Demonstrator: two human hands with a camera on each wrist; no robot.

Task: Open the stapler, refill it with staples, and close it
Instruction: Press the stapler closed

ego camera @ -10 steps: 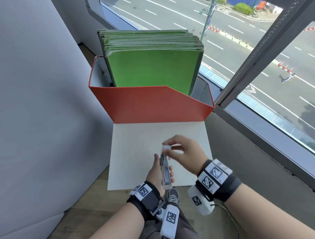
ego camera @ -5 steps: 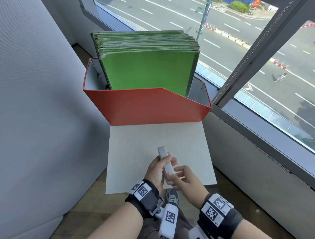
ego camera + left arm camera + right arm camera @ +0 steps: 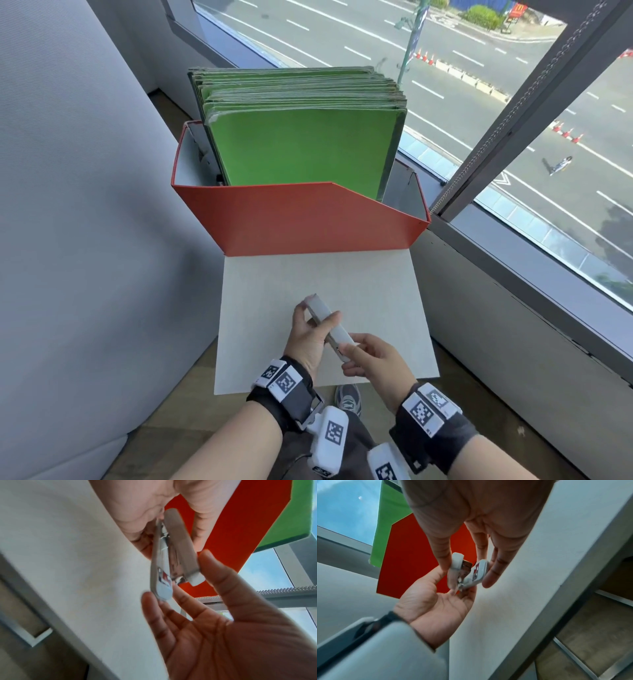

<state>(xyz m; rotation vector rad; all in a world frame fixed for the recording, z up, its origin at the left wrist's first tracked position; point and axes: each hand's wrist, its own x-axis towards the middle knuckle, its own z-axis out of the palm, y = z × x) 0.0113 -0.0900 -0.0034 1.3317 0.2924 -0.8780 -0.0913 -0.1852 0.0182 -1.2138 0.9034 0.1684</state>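
Above the pale grey table (image 3: 359,284), the left hand (image 3: 308,339) pinches the far end of the small white-and-chrome stapler (image 3: 329,325) palm-up, while the right hand (image 3: 373,359) reaches in, thumb and fingers gripping its near end.

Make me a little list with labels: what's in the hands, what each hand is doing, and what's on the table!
held thing: small white stapler, above the table
left hand: grips the stapler's far end
right hand: pinches the stapler's near end between thumb and fingers
stapler state: the two arms slightly apart, metal showing between them
table: pale top, red file box at its far edge
in the box: green folders, standing upright
loose staples: none visible
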